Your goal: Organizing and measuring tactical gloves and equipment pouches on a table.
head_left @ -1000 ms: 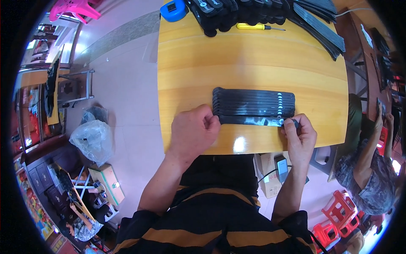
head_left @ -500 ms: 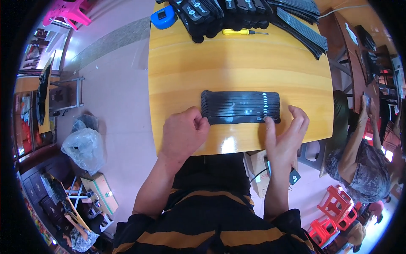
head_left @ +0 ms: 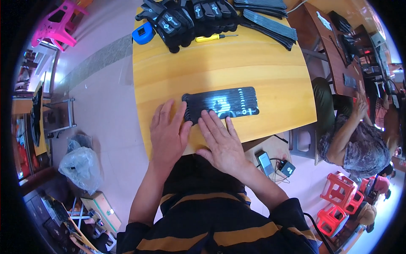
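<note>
A row of overlapping flat black strips (head_left: 237, 100) lies on the yellow wooden table (head_left: 220, 72), fanned with their rounded ends at the left. The nearest strip carries a pale printed mark, and light glares on their middle. At the left end of the row my left hand (head_left: 167, 135) has its fingers apart, the fingertips touching or just beside the strip ends. My right hand (head_left: 224, 148) lies flat with fingers stretched, its fingertips at the near edge of the strips. Nothing is gripped in either hand.
Stacked black padded pieces (head_left: 171, 23), a small blue case (head_left: 144, 33), a yellow-handled screwdriver (head_left: 209, 38) and more fanned black strips (head_left: 270, 27) line the table's far side. A person (head_left: 359, 144) sits at the right. Red stools (head_left: 338, 188) stand behind them.
My right hand has moved left from the strips' right end to their near edge and flattened. My left hand has opened from a curled grip. The strips now sit slightly tilted, and the view has shifted.
</note>
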`<state>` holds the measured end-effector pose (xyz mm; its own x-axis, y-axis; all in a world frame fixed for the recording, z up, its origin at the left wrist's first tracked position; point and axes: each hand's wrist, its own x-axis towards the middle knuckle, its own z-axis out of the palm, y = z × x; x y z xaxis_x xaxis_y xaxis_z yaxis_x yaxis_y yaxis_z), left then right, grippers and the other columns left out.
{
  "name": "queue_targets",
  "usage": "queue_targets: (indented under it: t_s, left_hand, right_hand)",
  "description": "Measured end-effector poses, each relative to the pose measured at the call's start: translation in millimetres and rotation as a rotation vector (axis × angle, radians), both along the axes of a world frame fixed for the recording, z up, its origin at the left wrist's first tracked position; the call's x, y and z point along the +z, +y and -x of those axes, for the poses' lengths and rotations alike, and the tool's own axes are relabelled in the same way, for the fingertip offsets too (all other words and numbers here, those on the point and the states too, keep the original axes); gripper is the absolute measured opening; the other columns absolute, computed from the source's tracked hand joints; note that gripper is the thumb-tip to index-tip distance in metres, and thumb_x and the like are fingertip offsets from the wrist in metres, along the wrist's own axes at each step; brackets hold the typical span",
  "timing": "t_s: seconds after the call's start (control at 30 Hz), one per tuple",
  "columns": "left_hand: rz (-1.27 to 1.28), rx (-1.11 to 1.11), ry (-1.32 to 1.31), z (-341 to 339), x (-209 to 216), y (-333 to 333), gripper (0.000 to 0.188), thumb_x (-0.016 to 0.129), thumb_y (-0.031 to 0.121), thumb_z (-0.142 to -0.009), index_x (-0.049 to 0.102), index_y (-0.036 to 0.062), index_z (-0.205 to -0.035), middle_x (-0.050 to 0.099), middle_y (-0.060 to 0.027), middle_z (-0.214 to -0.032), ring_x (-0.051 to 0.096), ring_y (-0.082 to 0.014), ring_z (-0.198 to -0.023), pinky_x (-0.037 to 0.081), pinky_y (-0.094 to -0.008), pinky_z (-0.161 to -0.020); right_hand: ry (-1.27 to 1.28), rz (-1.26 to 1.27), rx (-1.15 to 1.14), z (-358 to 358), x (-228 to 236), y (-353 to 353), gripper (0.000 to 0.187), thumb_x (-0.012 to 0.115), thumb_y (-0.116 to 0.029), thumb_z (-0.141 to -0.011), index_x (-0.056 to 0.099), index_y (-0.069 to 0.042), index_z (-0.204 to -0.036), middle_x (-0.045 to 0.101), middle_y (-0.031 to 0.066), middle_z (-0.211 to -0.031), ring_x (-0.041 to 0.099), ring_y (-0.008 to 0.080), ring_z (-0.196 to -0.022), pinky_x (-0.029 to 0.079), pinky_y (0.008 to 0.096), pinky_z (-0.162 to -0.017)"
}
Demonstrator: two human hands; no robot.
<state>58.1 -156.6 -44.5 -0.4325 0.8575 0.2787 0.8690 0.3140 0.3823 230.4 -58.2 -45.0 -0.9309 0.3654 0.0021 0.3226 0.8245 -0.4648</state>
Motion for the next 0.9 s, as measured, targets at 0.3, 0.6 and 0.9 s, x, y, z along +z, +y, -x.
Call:
queue_targets:
  t_s: [0.3, 0.6, 0.9]
  left_hand:
    - [-0.077, 0.027, -0.111, 0.3, -5.8, -1.7, 0.048, 0.079, 0.020, -0.082, 0.068, 0.0075, -0.126, 0.055, -0.0163, -0.136, 0.052, -0.0375, -0.127, 0.041, -0.0476, -0.106]
    - [-0.053, 0.013, -0.086, 1.8, -8.8, -9.4, 0.047, 0.074, 0.020, -0.087, 0.064, 0.0063, -0.131, 0.054, -0.0180, -0.138, 0.050, -0.0390, -0.129, 0.039, -0.0481, -0.110]
    - [-0.104, -0.027, -0.194, 11.1, -6.9, -16.7, 0.045, 0.062, 0.009, -0.092, 0.057, 0.0017, -0.136, 0.055, -0.0216, -0.136, 0.049, -0.0417, -0.130, 0.039, -0.0489, -0.111]
  right_hand:
    - [-0.218, -0.216, -0.233, -63.2, -12.9, 42.0, 0.098, 0.054, -0.064, -0.093, 0.019, -0.005, -0.162, 0.014, 0.0132, -0.171, 0.011, 0.0289, -0.158, 0.010, 0.0533, -0.125]
    - [-0.257, -0.245, -0.524, -77.8, -10.8, 46.5, 0.096, 0.047, -0.065, -0.097, 0.016, -0.001, -0.162, 0.012, 0.0211, -0.169, 0.009, 0.0366, -0.157, 0.009, 0.0626, -0.122]
    - [0.024, -0.105, 0.036, 10.1, 16.8, -11.3, 0.100, 0.066, -0.057, -0.089, 0.025, 0.001, -0.159, 0.020, 0.0210, -0.167, 0.015, 0.0362, -0.157, 0.015, 0.0560, -0.124]
